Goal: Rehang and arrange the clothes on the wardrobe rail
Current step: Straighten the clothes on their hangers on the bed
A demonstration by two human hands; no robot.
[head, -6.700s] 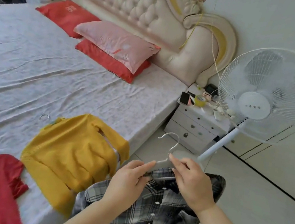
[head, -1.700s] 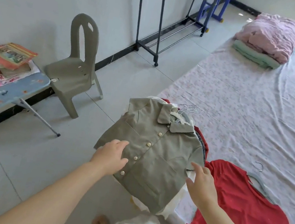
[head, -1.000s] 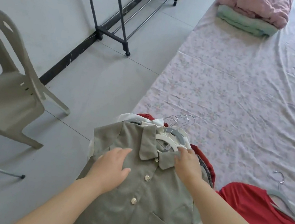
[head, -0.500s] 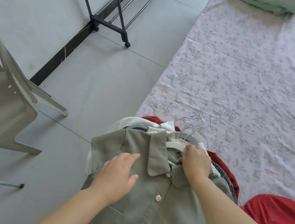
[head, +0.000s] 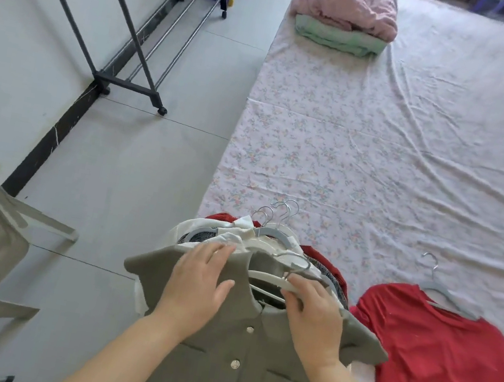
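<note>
Olive-green cloth lies nearest: the button-front shirt (head: pixel 248 358) sits face-up on top of a pile of hangered clothes (head: pixel 229 237) at the near edge of the bed (head: pixel 386 147).

Left hand (head: pixel 198 279) — fingers straight, laid flat on the collar and shoulder at the person's left, gripping nothing. Right hand (head: pixel 316 316) — fingers curled over one arm of the white hanger (head: pixel 268 281) seated in the shirt's neck opening.

The hanger's long axis runs side to side across the shoulders. Its metal hook (head: pixel 296 256) shows just beyond the right fingertips, on the far side from the person. The right hand is therefore the nearer one for lifting the shirt by the hanger.

Just right of the pile, a red T-shirt (head: pixel 436 358) on a grey hanger (head: pixel 441 291) lies flat on the bed.

The black garment rack (head: pixel 130 34) stands ahead and to the left across the floor (head: pixel 140 205), well apart from the pile. Its top rail is out of frame, so the carry will likely run forward-left.
</note>
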